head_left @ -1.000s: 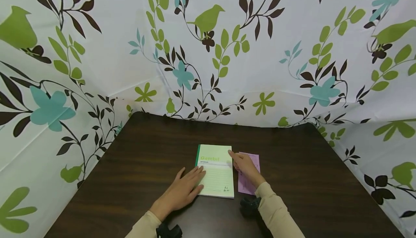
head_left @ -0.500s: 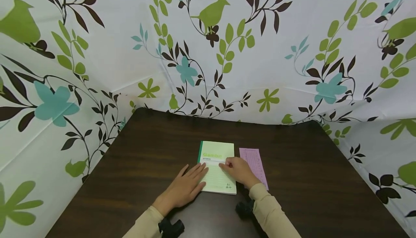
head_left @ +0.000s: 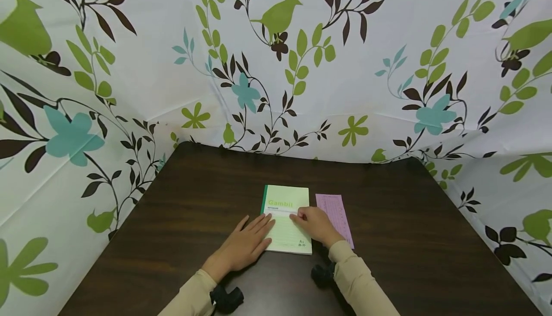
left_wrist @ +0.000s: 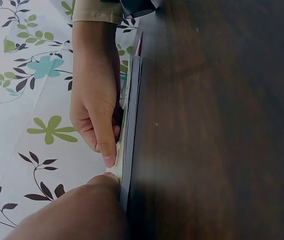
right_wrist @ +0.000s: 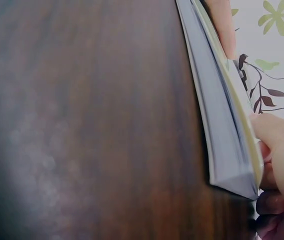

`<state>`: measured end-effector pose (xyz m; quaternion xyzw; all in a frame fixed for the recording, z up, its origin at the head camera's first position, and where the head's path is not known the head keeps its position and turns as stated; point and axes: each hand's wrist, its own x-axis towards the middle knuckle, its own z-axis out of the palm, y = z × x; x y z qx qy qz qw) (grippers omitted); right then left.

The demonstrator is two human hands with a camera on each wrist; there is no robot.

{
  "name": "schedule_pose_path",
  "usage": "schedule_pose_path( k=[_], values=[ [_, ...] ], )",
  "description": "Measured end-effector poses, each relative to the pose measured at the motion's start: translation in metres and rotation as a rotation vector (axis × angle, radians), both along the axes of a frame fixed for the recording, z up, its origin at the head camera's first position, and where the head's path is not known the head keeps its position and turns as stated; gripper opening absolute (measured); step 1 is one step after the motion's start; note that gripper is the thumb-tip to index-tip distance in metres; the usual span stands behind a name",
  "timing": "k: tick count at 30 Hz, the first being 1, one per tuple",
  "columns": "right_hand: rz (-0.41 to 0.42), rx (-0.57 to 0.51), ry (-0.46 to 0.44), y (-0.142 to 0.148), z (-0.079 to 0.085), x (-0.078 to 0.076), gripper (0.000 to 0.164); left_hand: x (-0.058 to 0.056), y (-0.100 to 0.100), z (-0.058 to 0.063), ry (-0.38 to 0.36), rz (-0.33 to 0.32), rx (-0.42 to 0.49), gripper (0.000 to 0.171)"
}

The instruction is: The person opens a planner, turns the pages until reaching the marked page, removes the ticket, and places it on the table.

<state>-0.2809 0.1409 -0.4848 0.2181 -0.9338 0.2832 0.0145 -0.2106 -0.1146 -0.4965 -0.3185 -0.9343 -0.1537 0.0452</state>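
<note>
A pale green notebook (head_left: 284, 234) with a dark green spine and the word "Gambit" lies closed on the dark table. My left hand (head_left: 241, 246) rests on its left part, fingers straight and slightly spread. Over the right half, my right hand (head_left: 318, 224) has its fingers curled in and its thumb stretched out against the cover. The left wrist view shows that thumb (left_wrist: 107, 142) pointing down onto the cover, close to a left fingertip. The page edges (right_wrist: 212, 110) face the right wrist camera. A purple printed sheet (head_left: 332, 208) lies just right of the notebook, partly hidden by the right wrist.
The brown wood-grain table (head_left: 207, 186) spreads around the notebook. A white cloth (head_left: 151, 86) printed with leaves, birds and flowers hangs behind and at both sides. Black wrist cameras (head_left: 226, 299) sit below both wrists.
The right hand has moved from the notebook's upper right corner, index finger pointing, to mid-cover with fingers curled and thumb out. The purple sheet has turned slightly. The left hand stays put.
</note>
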Motion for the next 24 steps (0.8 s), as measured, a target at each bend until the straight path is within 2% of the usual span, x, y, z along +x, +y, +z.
schedule_pose_path(
  k=[6, 11, 15, 19, 24],
  values=[
    [-0.013, 0.002, -0.021, 0.0002, -0.0015, 0.0007, 0.041, 0.0019, 0.0003, -0.0004, -0.015, -0.006, 0.004, 0.054],
    [-0.011, 0.0, 0.01, 0.0011, -0.0028, -0.0008, 0.043, -0.0021, 0.0012, -0.0002, 0.022, -0.021, 0.02, 0.053],
    [-0.007, -0.016, 0.012, 0.0013, -0.005, -0.0018, 0.044, -0.0046, 0.0002, -0.0044, 0.047, -0.027, 0.044, 0.052],
    [0.001, -0.039, -0.006, 0.0005, -0.008, 0.0, 0.042, -0.003, -0.0006, -0.0096, 0.011, -0.009, 0.041, 0.053],
    [-0.007, -0.066, 0.004, -0.0034, -0.004, -0.0005, 0.038, -0.0022, 0.0001, -0.0063, -0.052, 0.022, 0.021, 0.057]
  ],
)
